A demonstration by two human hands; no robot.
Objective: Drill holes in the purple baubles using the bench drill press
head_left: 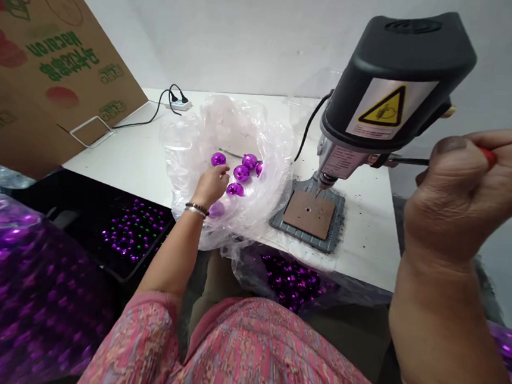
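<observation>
My left hand [212,186] reaches into a clear plastic bag [188,144] lying on the table, its fingers curled. Whatever they may hold is hidden. Just beyond the fingers sits a shiny purple ball [218,159], and several more, such as this purple ball [241,173], lie to their right. My right hand [471,187] is wrapped round the feed lever [413,161] of a small drill press [395,79]; a bit of red shows between its fingers. Below the chuck [327,180], a brown board [310,213] with a small hole rests on the grey base [333,237].
Dark shavings dot the table [366,213] around the base. A power strip [179,103] with black cords stands at the back, near a cardboard box [33,77]. Purple balls fill a big bag [27,291] at lower left; smaller purple pieces lie in a black tray [130,270].
</observation>
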